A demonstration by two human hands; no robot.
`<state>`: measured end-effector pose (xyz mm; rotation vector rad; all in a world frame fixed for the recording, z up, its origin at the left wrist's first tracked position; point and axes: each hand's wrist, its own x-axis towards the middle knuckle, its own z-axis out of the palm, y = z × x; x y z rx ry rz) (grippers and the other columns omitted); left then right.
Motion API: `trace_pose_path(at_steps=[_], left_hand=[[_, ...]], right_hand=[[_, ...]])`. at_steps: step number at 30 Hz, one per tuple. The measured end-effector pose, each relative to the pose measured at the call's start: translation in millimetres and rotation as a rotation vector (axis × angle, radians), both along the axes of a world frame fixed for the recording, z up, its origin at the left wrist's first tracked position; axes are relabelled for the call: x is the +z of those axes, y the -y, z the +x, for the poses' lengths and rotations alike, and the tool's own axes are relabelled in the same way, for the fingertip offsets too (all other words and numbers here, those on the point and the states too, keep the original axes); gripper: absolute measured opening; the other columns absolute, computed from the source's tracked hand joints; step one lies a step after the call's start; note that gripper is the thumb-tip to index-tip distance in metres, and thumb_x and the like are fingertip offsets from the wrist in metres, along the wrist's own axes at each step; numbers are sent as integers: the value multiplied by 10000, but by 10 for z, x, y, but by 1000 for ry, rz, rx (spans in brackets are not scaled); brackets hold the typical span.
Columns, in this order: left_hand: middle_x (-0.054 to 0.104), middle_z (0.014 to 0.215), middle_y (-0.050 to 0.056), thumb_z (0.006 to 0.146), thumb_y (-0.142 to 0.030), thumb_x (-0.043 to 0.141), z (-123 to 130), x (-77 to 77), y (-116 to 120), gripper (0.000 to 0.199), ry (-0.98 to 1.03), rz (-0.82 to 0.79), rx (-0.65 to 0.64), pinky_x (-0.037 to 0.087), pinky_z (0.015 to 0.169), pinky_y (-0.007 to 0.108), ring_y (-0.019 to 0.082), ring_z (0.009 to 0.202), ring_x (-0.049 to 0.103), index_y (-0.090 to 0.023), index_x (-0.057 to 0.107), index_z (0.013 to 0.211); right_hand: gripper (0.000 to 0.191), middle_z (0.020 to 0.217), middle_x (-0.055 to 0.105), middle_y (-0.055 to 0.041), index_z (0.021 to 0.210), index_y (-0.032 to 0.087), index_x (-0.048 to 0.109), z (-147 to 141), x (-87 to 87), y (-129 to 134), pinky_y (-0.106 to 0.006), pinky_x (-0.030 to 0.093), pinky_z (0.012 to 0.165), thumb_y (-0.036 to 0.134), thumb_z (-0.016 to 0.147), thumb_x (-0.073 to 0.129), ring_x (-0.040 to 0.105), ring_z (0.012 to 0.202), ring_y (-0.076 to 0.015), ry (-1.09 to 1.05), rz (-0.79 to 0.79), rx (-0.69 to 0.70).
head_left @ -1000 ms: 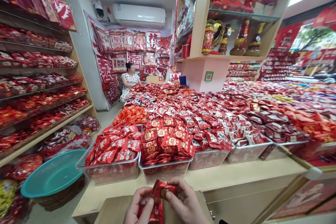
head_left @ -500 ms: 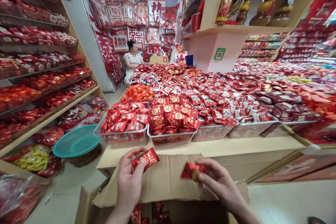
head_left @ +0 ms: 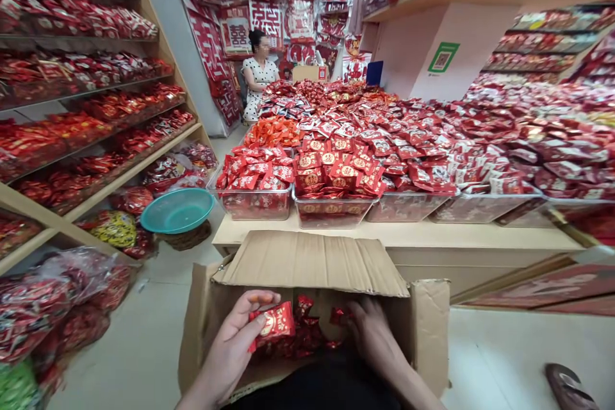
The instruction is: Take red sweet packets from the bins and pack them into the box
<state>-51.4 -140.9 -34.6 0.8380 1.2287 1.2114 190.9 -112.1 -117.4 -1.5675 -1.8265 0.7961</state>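
Observation:
My left hand pinches a small red wrapped candy packet with gold print between thumb and fingers, above the open cardboard box. Down inside the right part of the box is my right hand, somewhat blurred, with its fingertips at another red candy packet. Its fingers look closed on that packet, though shadow partly hides them. More red candy packets lie in the box between the two hands.
Behind the box, a counter carries clear plastic bins heaped with red packets. Shelves of packets line the left, with a teal basin below. A person is at the back. A sandal shows at lower right.
My right hand has gone from above the box flap down into the box with its packet. The view has tilted down, showing more of the box. My left hand still holds its packet.

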Motion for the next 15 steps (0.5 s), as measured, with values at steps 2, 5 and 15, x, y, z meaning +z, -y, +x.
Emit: trace_pose_path(at_steps=[2,5,15], left_hand=[[607,1051,41,698,-227,569,72,71,33,205,64,10,-39,458,773,267,215,1030,505,-242,602,900],[551,1167,41,726,-213,551,181,116,41,262,80,74,-156,442,839,305,222,1059,501,-266,570,982],[588,1144,92,727,-378,550,456,354,-323,365,56,9,-172,487,770,324,247,1044,526,-219,547,1056]], right_hand=[[189,872,619,-101,871,202,640,-110,225,26,-381,412,748,222,730,515,541,836,-251,-182,-89,152],[257,769,624,-41,981,204,560,-283,553,92,-294,455,625,337,766,511,578,698,-173,-593,-408,392],[166,864,626,-67,858,214,585,-322,839,-225,-317,472,742,132,790,457,578,851,-175,-519,402,246]])
